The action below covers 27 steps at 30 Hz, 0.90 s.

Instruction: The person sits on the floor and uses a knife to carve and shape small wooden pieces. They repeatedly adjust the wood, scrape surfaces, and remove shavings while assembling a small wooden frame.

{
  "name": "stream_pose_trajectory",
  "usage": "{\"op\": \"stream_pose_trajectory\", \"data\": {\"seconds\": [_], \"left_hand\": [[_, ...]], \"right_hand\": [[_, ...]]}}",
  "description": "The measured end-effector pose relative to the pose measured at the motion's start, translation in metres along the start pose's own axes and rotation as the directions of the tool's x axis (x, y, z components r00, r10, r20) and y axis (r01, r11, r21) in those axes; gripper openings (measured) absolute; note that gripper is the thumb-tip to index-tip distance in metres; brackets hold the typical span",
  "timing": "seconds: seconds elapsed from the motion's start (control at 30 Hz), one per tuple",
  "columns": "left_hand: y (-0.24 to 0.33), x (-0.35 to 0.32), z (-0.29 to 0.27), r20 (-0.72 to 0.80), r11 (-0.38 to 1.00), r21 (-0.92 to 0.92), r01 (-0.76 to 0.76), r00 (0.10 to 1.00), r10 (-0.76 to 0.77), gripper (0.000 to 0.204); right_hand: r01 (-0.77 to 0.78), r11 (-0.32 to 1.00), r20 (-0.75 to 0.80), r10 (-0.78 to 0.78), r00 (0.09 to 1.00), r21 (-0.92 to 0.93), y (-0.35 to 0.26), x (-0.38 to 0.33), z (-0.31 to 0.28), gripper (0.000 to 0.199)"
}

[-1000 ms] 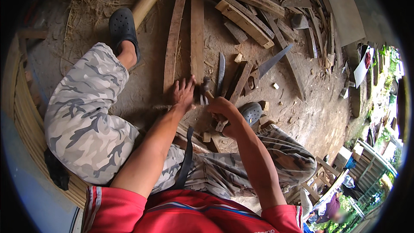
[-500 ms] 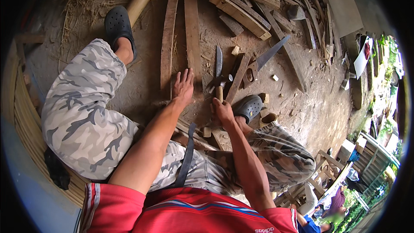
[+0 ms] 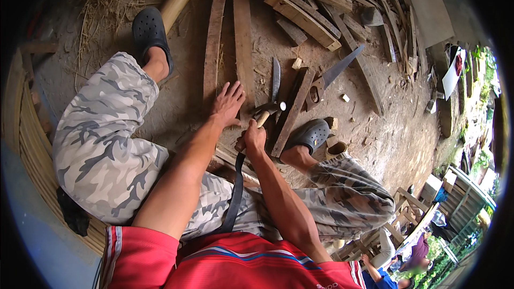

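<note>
- as i look down from the head view, the hammer [image 3: 266,112] sits between the left hand [image 3: 227,106] and a beam [image 3: 293,112], by the near end of the knife [image 3: 276,77]; whether it touches anything below, i cannot tell.
- the right hand [image 3: 255,136] is clenched round its wooden handle [image 3: 262,120]; the left grasps nothing, its fingers spread onto the near end of a board [image 3: 242,37].
- i judge the hammer stiff and tough, most weight in the metal head [image 3: 274,107], so i favour a hold on the handle, well back; dry wood should slip little.
- the board looks long, rigid and rough, probably fairly heavy; a flat palm near its end seems a sound hold.
- compared with half a second ago, the right hand is nearer the left, and the handle leans where it was nearly straight; the left hand stays put.
</note>
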State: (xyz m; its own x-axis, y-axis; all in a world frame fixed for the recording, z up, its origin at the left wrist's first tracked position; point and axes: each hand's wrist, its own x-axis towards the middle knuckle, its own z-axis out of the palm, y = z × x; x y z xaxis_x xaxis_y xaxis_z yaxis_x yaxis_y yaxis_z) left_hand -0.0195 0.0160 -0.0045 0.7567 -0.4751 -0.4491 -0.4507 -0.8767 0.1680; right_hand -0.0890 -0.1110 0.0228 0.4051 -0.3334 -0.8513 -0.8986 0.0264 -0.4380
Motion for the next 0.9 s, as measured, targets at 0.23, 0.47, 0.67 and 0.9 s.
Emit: {"op": "stream_pose_trajectory", "data": {"seconds": [0.23,0.47,0.67,0.9], "left_hand": [[-0.029,0.033,0.005,-0.106,0.968,0.096,-0.233,0.964,0.242,0.074],[-0.027,0.045,0.002,-0.045,0.913,0.277,-0.299,0.945,0.323,0.094],[-0.022,0.052,0.008,-0.069,0.908,0.290,-0.303,0.940,0.335,0.102],[-0.021,0.054,0.009,-0.101,0.898,0.306,-0.316,0.927,0.361,0.095]], "right_hand": [[-0.105,0.961,-0.005,0.110,0.994,0.256,-0.008,-0.001,0.007,0.035],[-0.164,0.970,0.024,0.162,0.987,0.178,-0.011,-0.008,0.004,0.035],[-0.214,0.965,0.084,0.203,0.975,0.153,-0.008,-0.005,-0.017,0.033],[-0.046,0.997,-0.038,0.048,0.998,0.063,0.016,-0.016,0.027,0.036]]}}
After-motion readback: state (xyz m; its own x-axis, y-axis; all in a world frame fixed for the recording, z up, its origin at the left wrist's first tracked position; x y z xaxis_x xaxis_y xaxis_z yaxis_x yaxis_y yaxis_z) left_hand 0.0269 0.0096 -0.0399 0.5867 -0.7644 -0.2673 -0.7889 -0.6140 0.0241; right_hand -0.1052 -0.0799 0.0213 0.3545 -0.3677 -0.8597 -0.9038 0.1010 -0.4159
